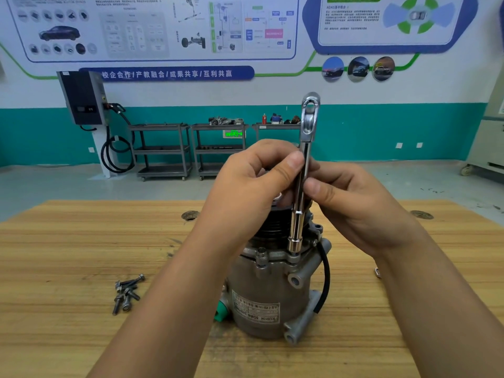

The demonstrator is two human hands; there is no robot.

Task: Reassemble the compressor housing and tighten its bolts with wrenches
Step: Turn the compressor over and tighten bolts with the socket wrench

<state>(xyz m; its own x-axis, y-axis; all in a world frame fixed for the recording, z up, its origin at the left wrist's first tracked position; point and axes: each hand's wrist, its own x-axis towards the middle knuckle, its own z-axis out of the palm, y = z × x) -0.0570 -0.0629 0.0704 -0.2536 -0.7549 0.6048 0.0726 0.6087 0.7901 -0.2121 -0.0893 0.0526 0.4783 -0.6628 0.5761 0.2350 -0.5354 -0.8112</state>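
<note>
A grey metal compressor [268,296] stands upright on the wooden table [68,241], black pulley on top, label facing me. A chrome socket wrench [302,175] stands vertical with its socket end seated on a bolt at the housing flange [293,257]. My left hand [253,186] pinches the wrench shaft from the left. My right hand [354,203] holds the same shaft from the right, thumb against it. Another flange bolt [261,253] sits to the left of the socket. Several loose bolts [126,293] lie on the table to the left.
A black cable [326,274] hangs down the compressor's right side. A small metal piece [377,272] lies by my right forearm. Two round holes [190,215] [421,214] mark the table's far edge. Tool carts and a wall charger stand behind.
</note>
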